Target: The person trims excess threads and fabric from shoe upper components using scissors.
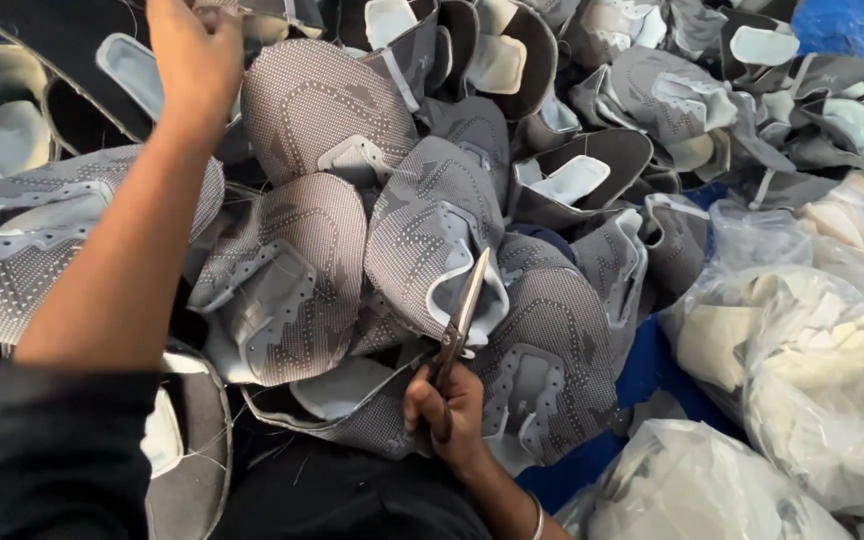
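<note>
Head view, one entry. My left hand [195, 52]: arm stretched far forward across the heap, dark sleeve pushed up to the elbow, forearm bare, fingers bent down onto the top edge of a grey shoe upper [324, 110] at the far side of the pile; whether they pinch it or only rest there, I cannot tell. My right hand [447, 408]: held low and near my body, wrist bent, a thin bangle [538, 520] on it, fingers curled closed around the handles of a pair of thread snips [460, 315], blades together and pointing up and away over the pile. Pile of shoe uppers [432, 230]: grey knit pieces with dotted patterns and pale blue linings, overlapping, filling the centre and left; darker grey pieces lie at the far edge. Clear plastic bags [802, 360]: right side, crumpled, holding off-white cut pieces, just beside the pile. Blue sheet [652, 370]: showing between pile and bags.
</note>
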